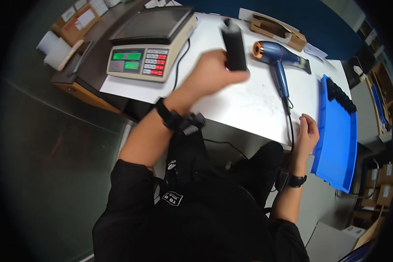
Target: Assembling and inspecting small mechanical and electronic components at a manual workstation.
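Observation:
Over the white table, my left hand is closed around a black cylinder with a narrower greyish tip; motion blurs both, and its exact kind cannot be made out. To the right lies a blue hair dryer with a copper-coloured rear end, its handle and black cord toward me. My right hand rests at the table's near right edge, between the cord and a blue tray. Its fingers are loosely bent and apart, with nothing visible in them. Several black pieces lie along the tray's far end.
A weighing scale with lit green displays stands at the left of the white table. An open cardboard box sits at the far edge. Boxes and a white roll occupy the darker surface at far left. Shelves with cartons are at right.

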